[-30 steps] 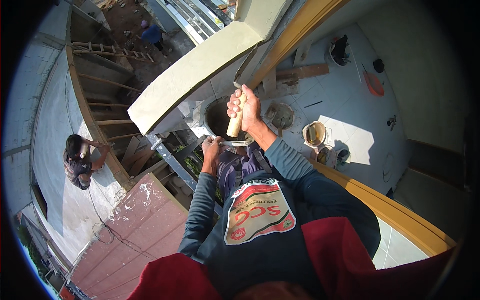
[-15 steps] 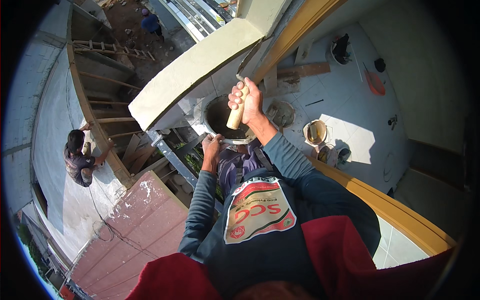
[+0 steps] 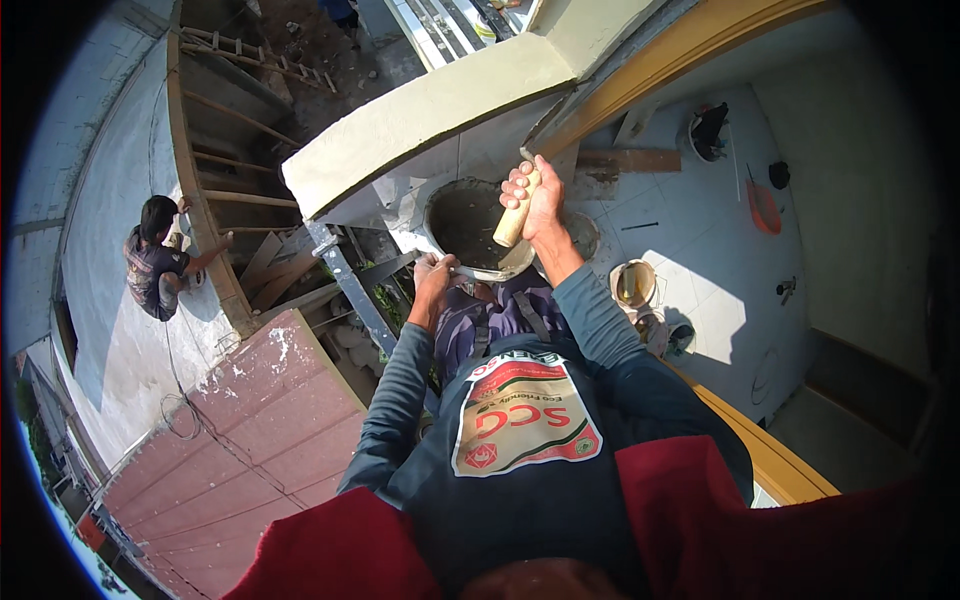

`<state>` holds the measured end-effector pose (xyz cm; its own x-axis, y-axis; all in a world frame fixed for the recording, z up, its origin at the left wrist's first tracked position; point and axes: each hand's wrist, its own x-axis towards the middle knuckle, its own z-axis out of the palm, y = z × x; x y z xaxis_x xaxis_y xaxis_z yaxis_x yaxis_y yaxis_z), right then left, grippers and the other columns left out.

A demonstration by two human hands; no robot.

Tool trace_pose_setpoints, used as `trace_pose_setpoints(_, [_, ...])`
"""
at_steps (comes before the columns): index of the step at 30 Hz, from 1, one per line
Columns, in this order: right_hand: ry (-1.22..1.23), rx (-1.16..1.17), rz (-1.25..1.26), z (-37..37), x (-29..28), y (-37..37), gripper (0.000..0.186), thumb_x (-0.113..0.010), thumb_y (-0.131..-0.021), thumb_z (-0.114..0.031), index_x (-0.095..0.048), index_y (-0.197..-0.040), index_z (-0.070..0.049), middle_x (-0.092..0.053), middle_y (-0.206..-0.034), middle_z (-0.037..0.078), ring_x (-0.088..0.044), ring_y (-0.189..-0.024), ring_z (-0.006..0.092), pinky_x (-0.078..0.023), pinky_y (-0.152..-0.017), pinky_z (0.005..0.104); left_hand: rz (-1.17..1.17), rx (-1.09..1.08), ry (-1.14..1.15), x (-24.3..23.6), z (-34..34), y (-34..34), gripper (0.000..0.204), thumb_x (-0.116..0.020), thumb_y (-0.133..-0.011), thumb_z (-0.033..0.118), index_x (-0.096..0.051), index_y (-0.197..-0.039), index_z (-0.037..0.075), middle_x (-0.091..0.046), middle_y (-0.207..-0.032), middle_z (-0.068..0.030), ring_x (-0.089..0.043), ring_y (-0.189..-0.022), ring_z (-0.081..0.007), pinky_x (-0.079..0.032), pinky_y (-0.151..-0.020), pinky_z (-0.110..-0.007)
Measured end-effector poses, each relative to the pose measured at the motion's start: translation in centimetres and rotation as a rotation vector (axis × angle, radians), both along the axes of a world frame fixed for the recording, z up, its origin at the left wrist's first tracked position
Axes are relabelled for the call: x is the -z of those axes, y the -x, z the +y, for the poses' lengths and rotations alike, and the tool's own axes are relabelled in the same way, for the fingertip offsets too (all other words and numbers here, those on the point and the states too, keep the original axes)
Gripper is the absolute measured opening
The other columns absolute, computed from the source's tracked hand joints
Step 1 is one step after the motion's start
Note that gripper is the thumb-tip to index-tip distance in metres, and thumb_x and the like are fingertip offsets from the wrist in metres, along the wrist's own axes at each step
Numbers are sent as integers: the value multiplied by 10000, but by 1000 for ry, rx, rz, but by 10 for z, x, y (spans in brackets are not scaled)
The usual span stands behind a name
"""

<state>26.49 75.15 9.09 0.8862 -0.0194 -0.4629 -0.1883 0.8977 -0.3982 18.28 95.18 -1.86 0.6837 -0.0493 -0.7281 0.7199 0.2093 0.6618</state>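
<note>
My right hand [image 3: 540, 205] is closed around the pale wooden handle [image 3: 516, 212] of a trowel. The trowel's thin blade [image 3: 545, 122] points away from me, seen nearly edge-on against the yellow-brown frame. Below and to the left stands a round bucket [image 3: 507, 272] with grey-brown mortar [image 3: 468, 225] inside. My left hand [image 3: 433, 280] grips the near-left part of its rim, thumb and fingers bent over the edge. The right hand is held above the bucket's right side and hides part of it.
A curved cream-coloured ledge [image 3: 430, 105] arcs beyond the bucket. To the right, a yellow-brown frame [image 3: 740, 425] borders a tiled floor with small buckets [image 3: 634, 284], an orange basin [image 3: 764, 208] and a plank [image 3: 640, 160]. At left, a co-worker [image 3: 158, 258] squats beside an open gap crossed by timbers.
The view has shifted, so most of the scene sits farther right. My right hand with the trowel has moved slightly right over the bucket, uncovering more mortar. My left hand stays on the rim.
</note>
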Motion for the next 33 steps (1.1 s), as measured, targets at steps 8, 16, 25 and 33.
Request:
trace_pose_setpoints(8, [-112, -272, 76, 87, -22, 62, 324, -452, -964, -402, -429, -772, -142, -390, -622, -16, -398, -481, 94, -388, -427, 256, -34, -140, 47, 10, 5, 13, 141, -651, -838, 90, -563, -856, -19, -599, -760, -58, -571, -628, -114, -482, -546, -265])
trace_pose_setpoints(16, [620, -641, 94, -18, -33, 92, 347, -502, -960, -401, -530, -861, -69, -500, -639, 13, -497, -500, 110, -421, -431, 258, 51, -135, 27, -7, 9, 15, 120, -631, -799, 46, -536, -842, -11, -598, -767, -82, -634, -639, -168, -590, -572, -270])
trace_pose_setpoints(25, [2350, -616, -445, -185, -92, -16, 240, -643, -857, -264, -632, -912, -32, -647, -856, 147, -604, -762, 382, -475, -642, 432, 47, -102, -42, 4, 10, 20, 90, -580, -844, 56, -558, -916, 7, -616, -837, -66, -653, -721, -182, -589, -606, -291])
trace_pose_setpoints(33, [2207, -713, -716, -135, -82, -46, 297, -672, -847, -256, -665, -980, 10, -667, -892, 163, -644, -773, 355, -510, -682, 396, 68, -287, -23, -8, 7, 32, 81, -617, -823, 67, -578, -851, 1, -601, -756, -54, -622, -645, -135, -581, -560, -247])
